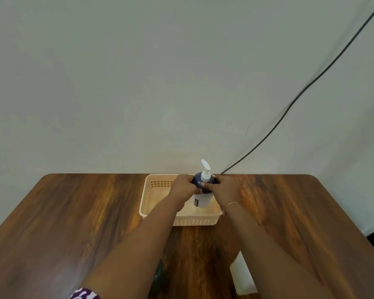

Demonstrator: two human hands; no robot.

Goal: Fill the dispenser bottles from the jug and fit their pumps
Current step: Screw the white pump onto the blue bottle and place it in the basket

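A dark blue dispenser bottle (203, 182) with a white label stands upright inside a cream perforated basket (158, 186) at the far middle of the wooden table. A white pump (206, 172) sits on the bottle's neck, nozzle pointing up and away. My left hand (183, 188) grips the bottle's shoulder from the left. My right hand (226, 188) grips it from the right, with a thin bracelet on the wrist. A white object (242, 275) lies near the table's front edge, partly hidden under my right forearm. I see no jug clearly.
The wooden table (73, 212) has rounded far corners and stands against a plain pale wall. A black cable (300, 93) runs down the wall to the table's far edge. A dark object (159, 277) shows between my forearms at the bottom.
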